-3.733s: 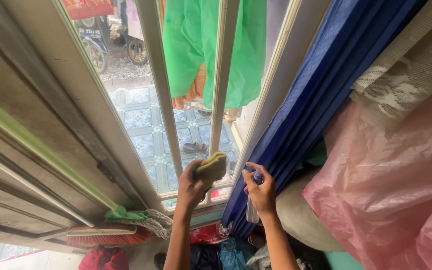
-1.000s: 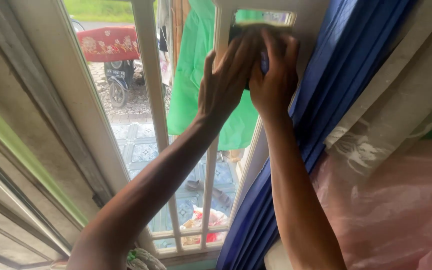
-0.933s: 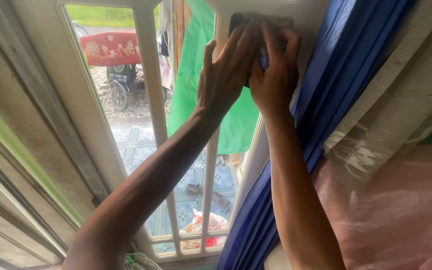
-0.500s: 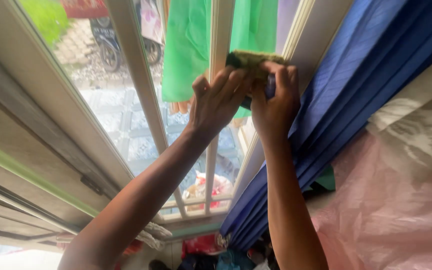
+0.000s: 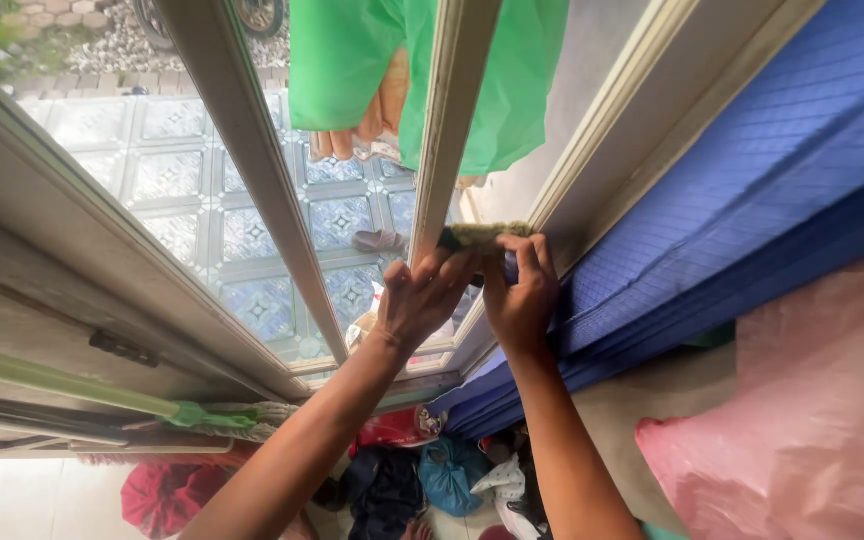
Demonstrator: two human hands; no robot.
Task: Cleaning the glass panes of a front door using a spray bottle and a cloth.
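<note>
left hand (image 5: 420, 300): your grip presses the green cloth (image 5: 482, 236) onto the window pane.
right hand (image 5: 520, 295): beside the cloth, grip closed around a small spray bottle (image 5: 512, 266).

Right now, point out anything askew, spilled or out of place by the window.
Below the window frame, bags and cloth bundles lie heaped on the floor. Both hands, left hand and right hand, press a yellow-green cloth to the pane. Nothing looks spilled or broken.

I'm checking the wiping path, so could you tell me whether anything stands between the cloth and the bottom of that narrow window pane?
Nothing visible does. Both hands, left hand and right hand, press the yellow-green cloth against the narrow pane. The glass below shows bare down to the bottom rail. The blue curtain hangs to the right, beside the frame, not across the pane.
</note>
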